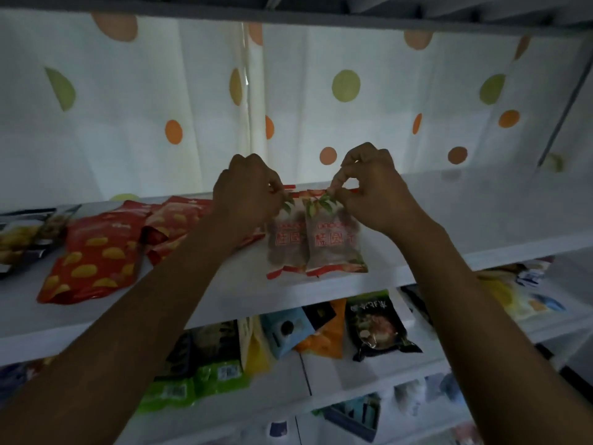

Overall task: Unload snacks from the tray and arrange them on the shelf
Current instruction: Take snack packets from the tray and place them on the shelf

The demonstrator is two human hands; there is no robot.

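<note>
While both arms reach up to the white shelf board, each hand pinches the top edge of one of two pale, see-through snack packets printed with red lettering and green leaves. The left hand has its fingers curled onto the upper seam of the left packet, and the right hand nips the upper seam of the right packet between thumb and forefinger, the other fingers bent above it. The two packets lie side by side on the shelf, touching along their long edges, with their red lower seams near the shelf's front lip. To their left, on the same board, lie two glossy red bags with yellow chip pictures, the nearer one flat and a second partly behind the left forearm; dark packets sit at the far left edge. A white curtain with orange and green dots hangs behind the shelf. On the shelf below lie a black packet, an orange packet, a blue packet and bright green packets.
</note>
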